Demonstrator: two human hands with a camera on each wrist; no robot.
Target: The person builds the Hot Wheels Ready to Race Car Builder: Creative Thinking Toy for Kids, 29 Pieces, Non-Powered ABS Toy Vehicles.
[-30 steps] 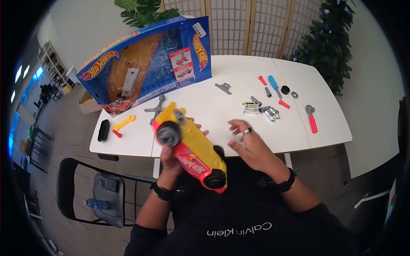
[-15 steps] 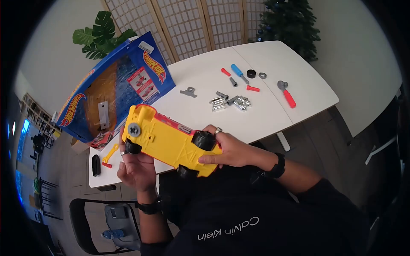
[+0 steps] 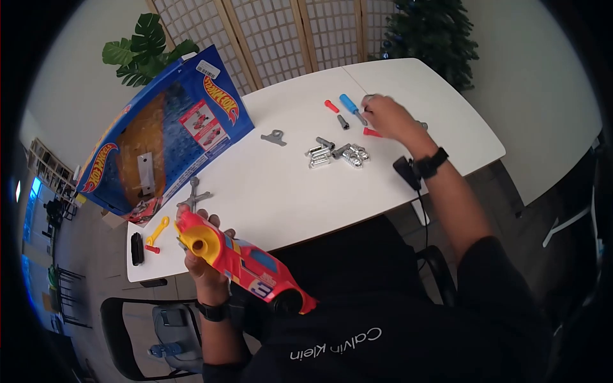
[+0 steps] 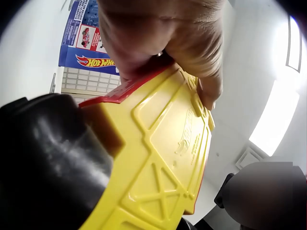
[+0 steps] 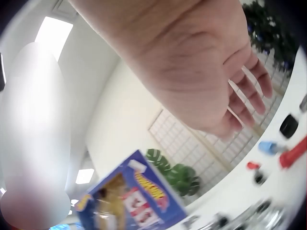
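Note:
My left hand [image 3: 207, 274] grips a red and yellow toy car [image 3: 260, 271] by one end, above the table's front edge. A bare yellow hub with a round hole faces up at that end, and a black wheel [image 3: 287, 301] shows at the other. In the left wrist view the car's yellow underside [image 4: 163, 158] fills the middle. Across the table, my right hand [image 3: 391, 118] hovers beside a blue screwdriver [image 3: 348, 103] and a red bolt [image 3: 372, 133]. Its fingers extend loosely in the right wrist view, with a small black wheel [image 5: 289, 125] beyond them.
A blue toy box [image 3: 220, 124] stands at the back left. Silver engine-like pieces [image 3: 353, 155] lie mid-table, with a grey bracket [image 3: 274, 137] left of them. At the left are a grey cross-shaped tool [image 3: 195, 193], a yellow wrench [image 3: 158, 231] and a black piece [image 3: 136, 249].
The car went from both hands to the left alone and turned from its yellow underside to its red top. My right hand let go of it and moved out over the table to the far right.

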